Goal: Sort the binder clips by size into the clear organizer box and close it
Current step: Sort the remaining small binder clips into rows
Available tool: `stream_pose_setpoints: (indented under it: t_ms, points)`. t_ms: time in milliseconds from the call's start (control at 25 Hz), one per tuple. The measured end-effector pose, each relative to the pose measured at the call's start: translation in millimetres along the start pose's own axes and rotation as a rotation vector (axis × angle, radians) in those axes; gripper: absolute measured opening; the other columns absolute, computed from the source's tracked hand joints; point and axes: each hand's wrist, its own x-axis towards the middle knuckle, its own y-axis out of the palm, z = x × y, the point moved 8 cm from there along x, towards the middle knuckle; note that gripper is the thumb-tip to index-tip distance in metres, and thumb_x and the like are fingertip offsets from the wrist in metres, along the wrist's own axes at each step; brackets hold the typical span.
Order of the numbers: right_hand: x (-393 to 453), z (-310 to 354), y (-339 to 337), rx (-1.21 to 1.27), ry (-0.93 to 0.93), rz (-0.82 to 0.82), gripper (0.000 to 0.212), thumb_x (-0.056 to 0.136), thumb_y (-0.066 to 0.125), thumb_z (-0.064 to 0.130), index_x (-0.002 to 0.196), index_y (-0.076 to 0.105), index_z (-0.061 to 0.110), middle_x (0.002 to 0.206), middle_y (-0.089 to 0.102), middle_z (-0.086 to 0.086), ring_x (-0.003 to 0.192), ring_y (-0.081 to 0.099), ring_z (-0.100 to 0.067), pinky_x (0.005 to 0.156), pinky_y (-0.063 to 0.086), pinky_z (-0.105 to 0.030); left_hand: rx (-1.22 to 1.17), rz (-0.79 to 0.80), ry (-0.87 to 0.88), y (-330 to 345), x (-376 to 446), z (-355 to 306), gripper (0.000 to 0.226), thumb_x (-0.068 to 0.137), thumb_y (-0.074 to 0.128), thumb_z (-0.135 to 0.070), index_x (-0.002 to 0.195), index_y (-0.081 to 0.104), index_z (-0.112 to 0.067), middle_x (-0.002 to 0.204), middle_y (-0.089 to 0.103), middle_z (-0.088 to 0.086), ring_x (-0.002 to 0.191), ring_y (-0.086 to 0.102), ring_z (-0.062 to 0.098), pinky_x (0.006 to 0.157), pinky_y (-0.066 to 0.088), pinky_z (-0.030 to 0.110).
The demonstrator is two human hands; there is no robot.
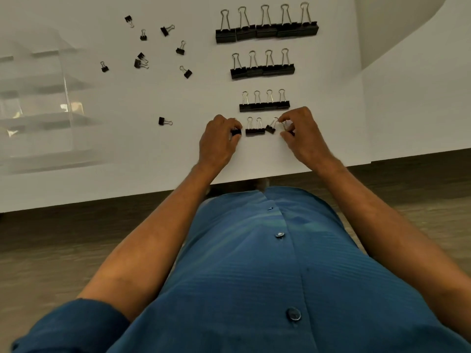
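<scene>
Black binder clips lie in rows by size on the white table: the largest row [266, 30] at the far end, a medium row [262, 70] below it, a smaller row [264, 105] nearer. In the nearest row, two small clips [254, 130] sit side by side. My left hand [219, 138] pinches a small clip [236, 131] at the row's left end. My right hand [303, 133] pinches the wire handle of a tilted small clip [270, 128], and another clip sits partly hidden under its fingers. The clear organizer box [38, 103] stands open at the left.
Several tiny clips [142, 59] lie scattered between the box and the rows, and one small clip [164, 121] lies alone left of my left hand. The table's front edge [102, 197] runs close to my body. A curved white surface rises at the far right.
</scene>
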Motion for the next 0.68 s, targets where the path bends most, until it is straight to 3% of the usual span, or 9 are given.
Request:
stream_pose_setpoints:
  t_ms: [120,360,560,680]
  points:
    - [-2.2,-18.8,-7.1,0.050,0.109,-0.016,0.036,0.091,0.068,0.003,0.123,0.060,0.018,0.124,0.044,-0.001,0.103,0.052,-0.009,0.086,0.038,0.002,0.008,-0.008,-0.010,1.8,-0.3,-0.5,0.021,0.094,0.065,-0.025,0.114,0.065,-0.023,0.108,0.057,0.003,0.099,0.051,0.016,0.076,0.042,0.026]
    - [-3.1,-16.1,-7.4,0.019,0.052,0.018,0.030,0.094,0.067,0.007,0.122,0.060,0.015,0.122,0.045,0.001,0.100,0.054,-0.008,0.083,0.042,-0.001,0.013,0.000,-0.015,3.8,0.5,0.3,0.022,0.094,0.064,-0.025,0.116,0.065,-0.022,0.110,0.057,0.003,0.101,0.051,0.016,0.077,0.040,0.025]
    - [-2.3,-19.5,-6.9,-0.116,0.011,-0.053,0.021,0.092,0.072,0.025,0.109,0.063,0.015,0.110,0.057,-0.002,0.094,0.055,-0.014,0.082,0.050,-0.027,-0.002,0.008,0.005,5.1,0.0,-1.1,0.022,0.094,0.064,-0.024,0.115,0.065,-0.021,0.108,0.057,0.004,0.099,0.051,0.016,0.078,0.044,0.028]
    - [-4.2,-24.8,-6.5,-0.134,0.006,-0.097,0.022,0.091,0.072,0.030,0.106,0.063,0.017,0.105,0.058,-0.002,0.097,0.053,-0.016,0.081,0.051,-0.034,0.003,0.020,0.005,5.6,1.3,-3.9,0.023,0.093,0.065,-0.025,0.116,0.065,-0.021,0.109,0.057,0.004,0.101,0.052,0.018,0.079,0.045,0.029]
